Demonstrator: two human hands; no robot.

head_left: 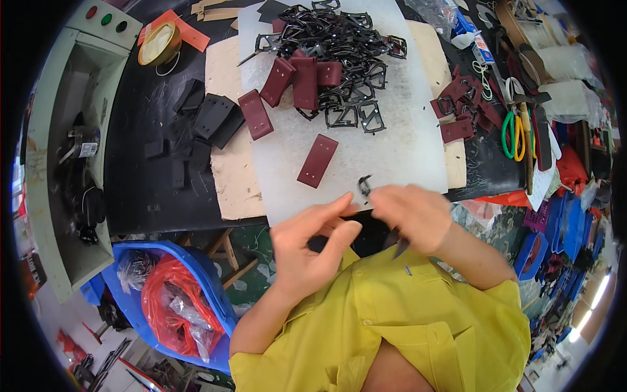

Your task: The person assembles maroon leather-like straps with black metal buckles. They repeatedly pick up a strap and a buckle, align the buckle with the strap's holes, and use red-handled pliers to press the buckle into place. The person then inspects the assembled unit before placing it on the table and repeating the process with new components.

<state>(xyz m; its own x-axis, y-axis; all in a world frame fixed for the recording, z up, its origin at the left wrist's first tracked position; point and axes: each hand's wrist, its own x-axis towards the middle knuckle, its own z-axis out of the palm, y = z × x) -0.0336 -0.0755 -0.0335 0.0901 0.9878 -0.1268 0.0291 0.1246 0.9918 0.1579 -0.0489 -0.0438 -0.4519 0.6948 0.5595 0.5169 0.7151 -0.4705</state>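
Note:
My left hand is held at the near edge of the white sheet, thumb and forefinger apart, with nothing visible between them. Close to it on the right, my right hand is curled and smeared by motion. A small black metal buckle stands at its fingertips and seems pinched there. Beneath that palm pokes a dark pointed piece, too hidden to name. Just beyond my hands lies a maroon strap piece with small holes. Farther off, several more maroon strap pieces rest against a big heap of black buckles.
Black strap pieces are stacked left of the white sheet. At the right sit maroon straps fitted with buckles, beside green- and yellow-handled tools. A yellow cup stands far left. Below the table is a blue tub holding plastic bags.

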